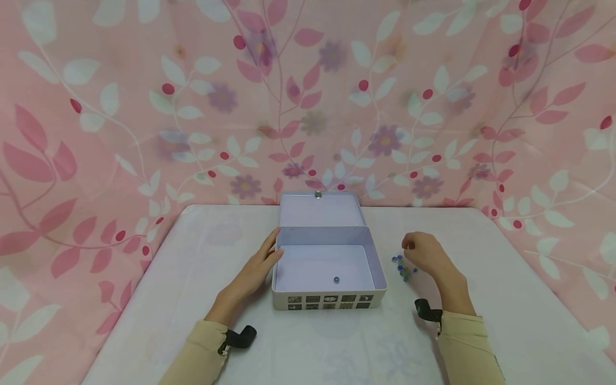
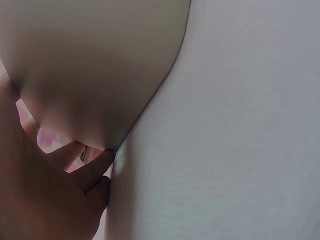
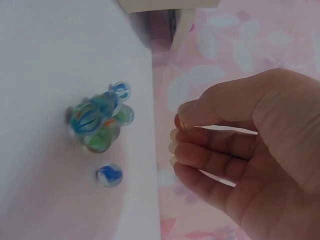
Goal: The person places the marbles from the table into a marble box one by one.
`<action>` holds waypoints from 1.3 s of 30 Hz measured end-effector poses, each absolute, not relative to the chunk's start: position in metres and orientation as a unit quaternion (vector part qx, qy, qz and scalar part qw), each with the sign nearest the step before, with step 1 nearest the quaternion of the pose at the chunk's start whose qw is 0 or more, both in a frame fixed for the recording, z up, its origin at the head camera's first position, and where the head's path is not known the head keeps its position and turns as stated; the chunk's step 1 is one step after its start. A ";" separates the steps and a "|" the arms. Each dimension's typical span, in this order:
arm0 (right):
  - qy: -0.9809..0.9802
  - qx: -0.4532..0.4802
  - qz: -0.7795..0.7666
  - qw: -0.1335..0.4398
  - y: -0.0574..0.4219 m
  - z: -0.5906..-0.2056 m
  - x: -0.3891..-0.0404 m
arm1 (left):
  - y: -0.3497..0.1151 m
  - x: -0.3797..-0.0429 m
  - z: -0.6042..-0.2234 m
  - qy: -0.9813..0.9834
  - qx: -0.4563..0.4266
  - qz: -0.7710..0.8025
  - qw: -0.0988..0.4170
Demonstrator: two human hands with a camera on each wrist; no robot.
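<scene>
An open tin box (image 1: 329, 300) with small dark pictures on its front stands mid-table, its lid (image 1: 321, 210) tipped back. One marble (image 1: 336, 279) lies on the box floor. My left hand (image 1: 253, 272) holds the box's left wall, thumb over the rim and fingers along the outside; in the left wrist view the fingers bend at the box's end. Right of the box, my right hand (image 1: 425, 254) is raised beside a cluster of marbles (image 3: 87, 120). Its thumb and index finger pinch a small, mostly hidden glassy thing (image 3: 182, 124), seemingly a marble.
Another blue-and-white marble (image 3: 109, 175) lies a little apart from the cluster. A white cloth covers the table (image 1: 212, 240). Behind and at both sides hangs a pink leaf-patterned curtain (image 1: 308, 107). Each wrist wears a small black camera (image 1: 242, 337).
</scene>
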State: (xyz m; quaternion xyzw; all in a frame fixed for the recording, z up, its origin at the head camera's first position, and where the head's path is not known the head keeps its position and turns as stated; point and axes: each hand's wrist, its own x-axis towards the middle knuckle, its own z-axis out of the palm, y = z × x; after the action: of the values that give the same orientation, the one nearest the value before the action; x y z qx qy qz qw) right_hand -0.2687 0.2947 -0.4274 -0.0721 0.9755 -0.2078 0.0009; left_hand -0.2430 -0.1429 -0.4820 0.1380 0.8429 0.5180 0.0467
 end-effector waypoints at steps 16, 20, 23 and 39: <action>0.954 -0.153 -0.227 -0.124 0.262 -0.411 -0.263 | -0.144 -0.241 -0.482 0.841 0.136 0.521 0.050; 0.948 -0.170 -0.233 -0.133 0.252 -0.408 -0.261 | -0.144 -0.241 -0.482 0.840 0.136 0.523 0.048; 0.943 -0.185 -0.236 -0.147 0.245 -0.406 -0.260 | -0.144 -0.241 -0.482 0.841 0.134 0.523 0.048; 0.918 -0.269 -0.250 -0.150 0.201 -0.409 -0.252 | -0.141 -0.235 -0.466 0.834 0.136 0.530 0.064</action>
State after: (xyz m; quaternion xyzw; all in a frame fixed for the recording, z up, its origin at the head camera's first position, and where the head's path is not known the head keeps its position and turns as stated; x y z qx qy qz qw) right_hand -0.2519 0.2008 -0.4094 -0.2693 0.9179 -0.2497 -0.1501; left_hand -0.2349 -0.1412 -0.4656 0.1363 0.8344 0.5303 0.0635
